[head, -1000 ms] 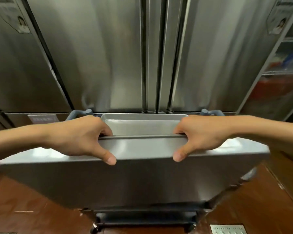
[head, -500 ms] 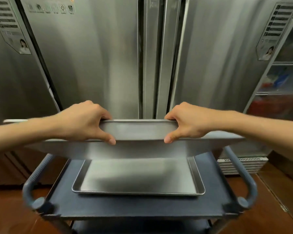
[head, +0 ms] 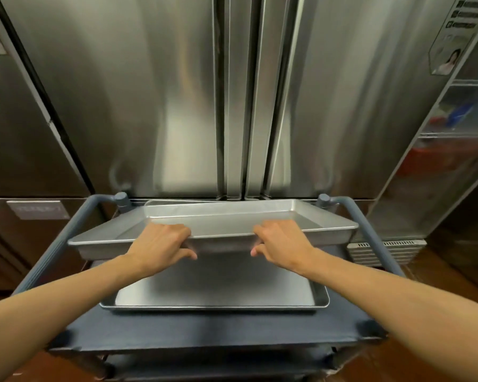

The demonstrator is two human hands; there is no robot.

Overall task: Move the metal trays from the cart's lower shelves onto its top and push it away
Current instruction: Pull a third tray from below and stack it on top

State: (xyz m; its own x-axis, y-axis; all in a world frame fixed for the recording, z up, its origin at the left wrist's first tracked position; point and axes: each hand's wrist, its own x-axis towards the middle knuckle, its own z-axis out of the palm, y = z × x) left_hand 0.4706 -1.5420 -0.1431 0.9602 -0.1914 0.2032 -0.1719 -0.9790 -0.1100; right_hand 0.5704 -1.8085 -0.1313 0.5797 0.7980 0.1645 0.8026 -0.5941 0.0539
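Observation:
I hold a large metal tray (head: pixel 226 219) level above the blue-grey cart top (head: pixel 210 326). My left hand (head: pixel 160 244) and my right hand (head: pixel 283 241) both grip its near rim, fingers curled over the edge, thumbs underneath. A second metal tray (head: pixel 215 295) lies flat on the cart top directly beneath the held one. The held tray reaches out over the far end of the cart. The lower shelves (head: pixel 218 365) show only as dark edges under the top.
Stainless refrigerator doors (head: pixel 177 106) stand right behind the cart. Cart handle rails run along the left (head: pixel 66 238) and right (head: pixel 370 238) sides. A glass-door cooler (head: pixel 458 133) is at the right, a vent grille (head: pixel 384 252) below it. Brown floor surrounds the cart.
The tray went from close below my face, tilted, to out over the cart top and level. Both arms stretched forward and lowered it toward the tray lying there.

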